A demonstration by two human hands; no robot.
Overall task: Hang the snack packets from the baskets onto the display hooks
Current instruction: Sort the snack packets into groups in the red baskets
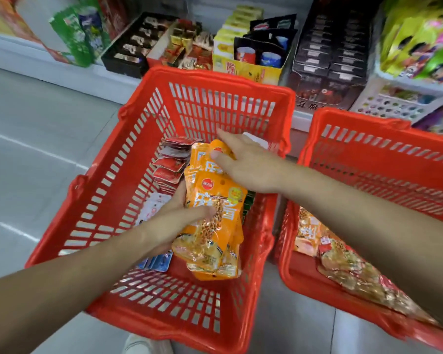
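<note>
A shop aisle is seen from above, its floor (36, 129) laid with pale grey tiles on which streaks of overhead light are reflected. A low white shelf (62, 72) is run along the far edge of the floor. It is stocked with open cartons: a black box (133, 47) of dark wrapped sweets, a yellow box (248, 65) holding small tubs, and a tall dark carton (330, 60) of stacked packs. A white perforated crate (394, 103) is set at the right, with bright green and yellow bags (420, 39) piled above it.
</note>
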